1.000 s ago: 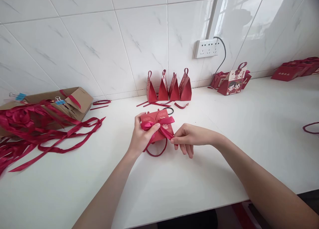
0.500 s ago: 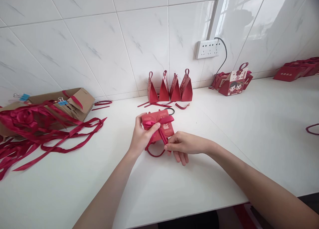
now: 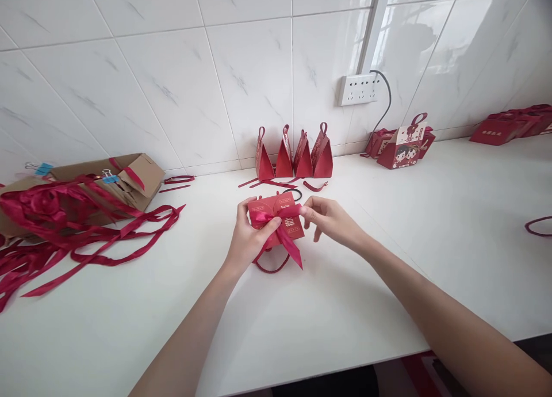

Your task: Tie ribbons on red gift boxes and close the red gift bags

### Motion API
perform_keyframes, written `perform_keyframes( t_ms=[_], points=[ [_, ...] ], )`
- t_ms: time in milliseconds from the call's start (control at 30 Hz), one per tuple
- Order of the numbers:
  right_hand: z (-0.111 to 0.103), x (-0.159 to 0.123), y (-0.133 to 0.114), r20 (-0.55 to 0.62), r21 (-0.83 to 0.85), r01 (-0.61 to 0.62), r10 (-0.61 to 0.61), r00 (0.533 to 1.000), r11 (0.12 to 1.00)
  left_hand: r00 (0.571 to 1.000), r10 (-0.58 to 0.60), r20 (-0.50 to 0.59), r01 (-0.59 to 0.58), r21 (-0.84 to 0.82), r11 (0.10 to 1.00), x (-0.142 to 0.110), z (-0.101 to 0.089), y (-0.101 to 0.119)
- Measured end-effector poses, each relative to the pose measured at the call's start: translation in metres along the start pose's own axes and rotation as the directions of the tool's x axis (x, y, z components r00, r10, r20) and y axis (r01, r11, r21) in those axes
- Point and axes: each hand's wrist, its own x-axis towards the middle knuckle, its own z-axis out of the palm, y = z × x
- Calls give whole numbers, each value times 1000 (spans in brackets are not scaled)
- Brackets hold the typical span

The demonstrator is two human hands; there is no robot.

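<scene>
A small red gift box (image 3: 282, 206) lies flat on the white table (image 3: 302, 328), with a red satin ribbon (image 3: 285, 236) tied across it. My left hand (image 3: 248, 239) grips the box's left side, thumb pressing on the ribbon knot. My right hand (image 3: 330, 218) pinches the right loop of the ribbon at the box's upper right edge. One ribbon tail hangs down loose toward me. A dark red cord handle (image 3: 271, 266) loops out below the box.
Several folded red boxes (image 3: 297, 155) stand in a row at the wall. A cardboard box (image 3: 125, 178) and a heap of red ribbons (image 3: 64, 224) lie at the left. More red boxes (image 3: 403, 144) sit at the right under a wall socket (image 3: 360, 88).
My right hand let go of the ribbon tail below the box and moved up to the ribbon loop at the box's right edge. The left hand stayed on the knot.
</scene>
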Motion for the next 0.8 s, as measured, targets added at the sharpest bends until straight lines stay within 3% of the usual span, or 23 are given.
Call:
perform_keyframes(
  t_ms=[100, 167, 267, 367, 533, 700, 800],
  points=[
    [14, 1, 10, 0, 103, 95, -95, 995, 990, 1000, 16, -9, -16, 4, 1000, -2, 3, -4],
    [18, 0, 14, 6, 124, 109, -111, 994, 986, 992, 72, -105, -70, 16, 997, -3, 6, -7],
    [19, 0, 15, 18, 138, 118, -121, 992, 983, 943, 171, -285, -164, 47, 985, -5, 9, -14],
    [19, 0, 14, 18, 145, 124, -127, 992, 982, 920, 176, -349, -160, 75, 984, -5, 10, -17],
    [19, 0, 13, 31, 192, 101, -109, 994, 976, 913, 253, -321, -210, 164, 964, -4, 6, -13],
    [17, 2, 13, 29, 227, 81, -90, 996, 970, 942, 227, -246, -205, 113, 972, -4, 3, -10],
    [15, 1, 13, 21, 236, 79, -87, 996, 968, 930, 272, -249, -253, 106, 962, -3, 2, -9]
  ],
)
